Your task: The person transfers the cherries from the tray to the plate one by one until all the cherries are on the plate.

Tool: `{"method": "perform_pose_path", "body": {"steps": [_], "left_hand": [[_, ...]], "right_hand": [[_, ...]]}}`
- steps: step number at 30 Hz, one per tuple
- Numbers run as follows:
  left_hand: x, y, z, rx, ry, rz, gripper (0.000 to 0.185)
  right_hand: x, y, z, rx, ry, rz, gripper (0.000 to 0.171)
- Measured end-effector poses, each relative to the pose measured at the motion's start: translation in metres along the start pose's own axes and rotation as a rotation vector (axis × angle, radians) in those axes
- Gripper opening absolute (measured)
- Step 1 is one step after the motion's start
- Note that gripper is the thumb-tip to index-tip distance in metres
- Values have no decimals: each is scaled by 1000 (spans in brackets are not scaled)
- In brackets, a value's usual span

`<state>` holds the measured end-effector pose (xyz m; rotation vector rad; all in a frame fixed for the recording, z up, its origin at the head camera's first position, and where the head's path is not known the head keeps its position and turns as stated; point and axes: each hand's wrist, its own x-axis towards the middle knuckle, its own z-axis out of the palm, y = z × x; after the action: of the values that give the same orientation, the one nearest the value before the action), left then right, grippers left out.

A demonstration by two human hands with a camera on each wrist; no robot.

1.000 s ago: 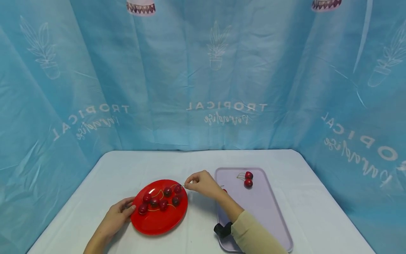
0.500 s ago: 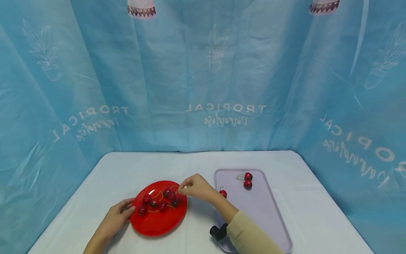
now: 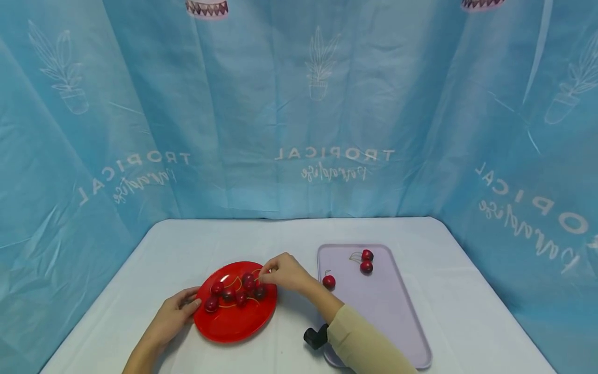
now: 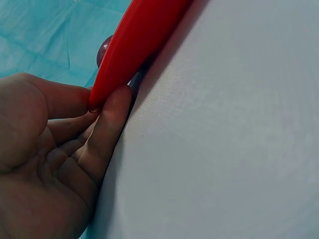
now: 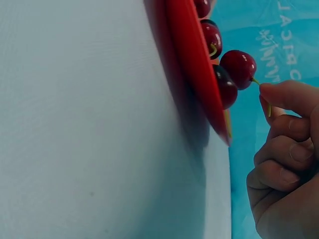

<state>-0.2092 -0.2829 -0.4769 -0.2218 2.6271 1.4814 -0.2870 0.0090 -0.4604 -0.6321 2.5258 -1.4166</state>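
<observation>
A round red plate (image 3: pixel 229 328) carries several dark red cherries with thin green stems. At its left rim my left hand (image 3: pixel 170 316) grips the edge, the thumb on top and the fingers beneath in the left wrist view. Over the plate's upper right side, my right hand (image 3: pixel 286 272) pinches a cherry's stem between thumb and index finger. That cherry (image 5: pixel 238 69) hangs against the others there, right beside a darker cherry (image 5: pixel 225 88) near the rim. The plate's left rim looks slightly raised off the white table.
A pale lilac tray (image 3: pixel 392 317) lies to the right, partly under my right sleeve. On it are a joined pair of cherries (image 3: pixel 366 261) and a single cherry (image 3: pixel 329 282). A black device (image 3: pixel 315 337) sits at my right wrist. Blue curtains (image 3: pixel 299 124) enclose the table (image 3: pixel 285 234).
My right hand has moved left, over the plate, bringing the pinched cherry in among the others. The single cherry on the tray has come out from behind the forearm. My left hand keeps its place.
</observation>
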Motion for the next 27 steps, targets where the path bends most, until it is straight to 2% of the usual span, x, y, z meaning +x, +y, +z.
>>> {"method": "perform_pose_path", "body": {"steps": [11, 20, 27], "left_hand": [[1, -1, 0, -40, -5, -2, 48], [2, -2, -2, -7, -1, -26, 50], [2, -1, -1, -15, -7, -32, 51]], "right_hand": [[-2, 3, 2, -21, -1, 16, 6], [-5, 3, -4, -36, 5, -31, 8], [-12, 5, -15, -68, 23, 6, 9]]}}
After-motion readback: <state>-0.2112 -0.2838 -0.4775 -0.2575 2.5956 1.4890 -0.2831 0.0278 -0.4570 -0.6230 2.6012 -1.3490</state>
